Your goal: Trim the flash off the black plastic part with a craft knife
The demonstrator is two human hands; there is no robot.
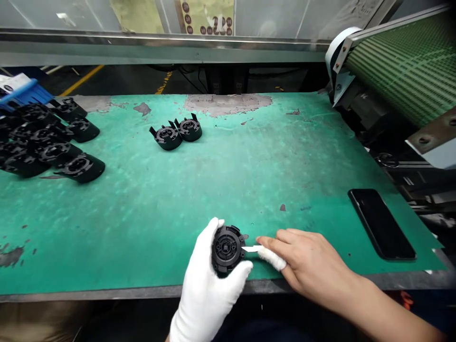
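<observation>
At the near edge of the green mat, the gloved left hand is clamped around a round black plastic part, face turned up so its rim is exposed. The bare right hand, one finger wrapped in white, pinches a small blade against that rim. Two parts sit apart mid-mat; a pile lies far left, a phone on the right.

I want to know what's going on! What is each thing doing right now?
left hand: gloved, gripping the round black part
right hand: bare, holding a small white blade against the part
two black parts: resting mid-mat
pile of black parts: heaped at left
phone: screen dark, lying flat
</observation>
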